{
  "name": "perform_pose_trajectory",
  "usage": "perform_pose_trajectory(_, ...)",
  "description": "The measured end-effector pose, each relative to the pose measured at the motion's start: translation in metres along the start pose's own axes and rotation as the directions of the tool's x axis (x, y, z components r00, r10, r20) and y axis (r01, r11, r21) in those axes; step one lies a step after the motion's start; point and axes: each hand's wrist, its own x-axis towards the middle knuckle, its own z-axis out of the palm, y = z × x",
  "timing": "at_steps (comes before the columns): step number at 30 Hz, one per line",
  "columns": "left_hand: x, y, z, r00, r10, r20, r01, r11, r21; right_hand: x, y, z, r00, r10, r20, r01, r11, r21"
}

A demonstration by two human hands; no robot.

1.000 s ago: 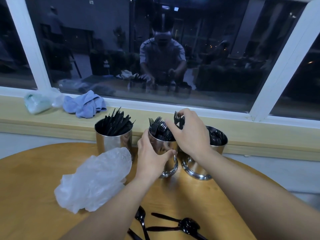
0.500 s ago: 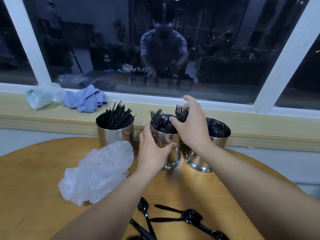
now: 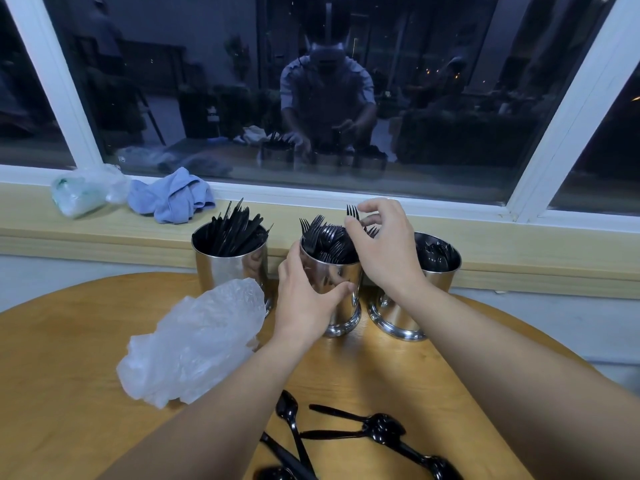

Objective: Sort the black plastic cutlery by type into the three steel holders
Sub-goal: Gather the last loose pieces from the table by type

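Observation:
Three steel holders stand in a row at the table's far edge. The left holder (image 3: 225, 271) has knives, the middle holder (image 3: 341, 289) has forks, the right holder (image 3: 443, 275) has spoons. My left hand (image 3: 306, 306) grips the middle holder's side. My right hand (image 3: 384, 251) hovers over that holder's rim with its fingers curled. Thumb and fingers pinch an upright black fork (image 3: 352, 211), whose tines stick up above the thumb. Several loose black spoons (image 3: 381, 426) lie on the near part of the table, between my forearms.
A crumpled clear plastic bag (image 3: 197, 344) lies on the round wooden table (image 3: 69, 341), touching the left holder. On the window sill behind are a blue cloth (image 3: 173, 199) and another plastic bag (image 3: 79, 192). The dark window reflects the scene.
My right hand brought the forks down into the middle holder and now sits a little higher with one fork's tines showing above it. My left hand has stayed on the holder.

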Motion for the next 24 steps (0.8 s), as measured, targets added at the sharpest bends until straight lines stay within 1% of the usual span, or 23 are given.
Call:
perform_pose_trajectory(2, -0.001, 0.001, 0.0, 1.0, 0.005, 0.0, -0.005, 1.0, 0.007, 0.0, 0.001, -0.001, 0.998, -0.053, 0.04, 0.054, 0.998, -0.021)
perform_pose_trajectory(5, -0.001, 0.001, 0.001, 1.0, 0.014, -0.007, -0.014, 1.0, 0.008, -0.002, 0.006, 0.001, 0.97, -0.181, 0.161, 0.197, 0.977, -0.084)
perform_pose_trajectory(6, 0.0, 0.0, 0.001, 1.0, 0.016, -0.008, -0.016, 1.0, 0.009, -0.003, 0.007, 0.003, 0.96, -0.202, 0.194, 0.224, 0.969, -0.1)
perform_pose_trajectory(9, -0.001, 0.001, 0.0, 1.0, 0.016, -0.001, -0.016, 0.999, 0.031, -0.006, 0.007, 0.008, 0.946, -0.164, 0.281, 0.212, 0.966, -0.15)
perform_pose_trajectory(11, 0.0, 0.002, -0.001, 1.0, 0.005, 0.007, -0.005, 0.998, 0.059, -0.009, 0.008, 0.011, 0.919, -0.19, 0.346, 0.277, 0.934, -0.223)
perform_pose_trajectory(13, 0.001, 0.003, -0.002, 1.0, 0.004, 0.013, -0.005, 0.997, 0.076, -0.013, 0.009, 0.01, 0.884, -0.225, 0.409, 0.371, 0.871, -0.324)
perform_pose_trajectory(14, 0.001, 0.003, -0.002, 1.0, 0.006, 0.013, -0.007, 0.997, 0.082, -0.015, 0.008, 0.009, 0.874, -0.222, 0.433, 0.395, 0.843, -0.366)
perform_pose_trajectory(16, 0.001, 0.006, -0.003, 1.0, 0.001, 0.019, -0.003, 0.995, 0.103, -0.017, 0.005, 0.004, 0.873, -0.199, 0.446, 0.398, 0.819, -0.413)
perform_pose_trajectory(17, 0.002, 0.007, -0.004, 1.0, -0.012, 0.019, 0.01, 0.994, 0.107, -0.018, 0.002, 0.0, 0.878, -0.194, 0.437, 0.387, 0.825, -0.412)
perform_pose_trajectory(21, -0.005, 0.017, -0.012, 0.998, -0.052, 0.042, 0.047, 0.994, 0.103, -0.023, -0.011, -0.021, 0.897, -0.213, 0.387, 0.354, 0.87, -0.343)
perform_pose_trajectory(23, -0.017, 0.018, -0.019, 0.997, -0.047, 0.058, 0.039, 0.991, 0.127, -0.035, -0.015, -0.034, 0.902, -0.226, 0.368, 0.355, 0.874, -0.332)
perform_pose_trajectory(24, -0.024, 0.018, -0.022, 0.997, -0.045, 0.059, 0.036, 0.99, 0.137, -0.045, -0.016, -0.04, 0.915, -0.217, 0.341, 0.331, 0.888, -0.321)
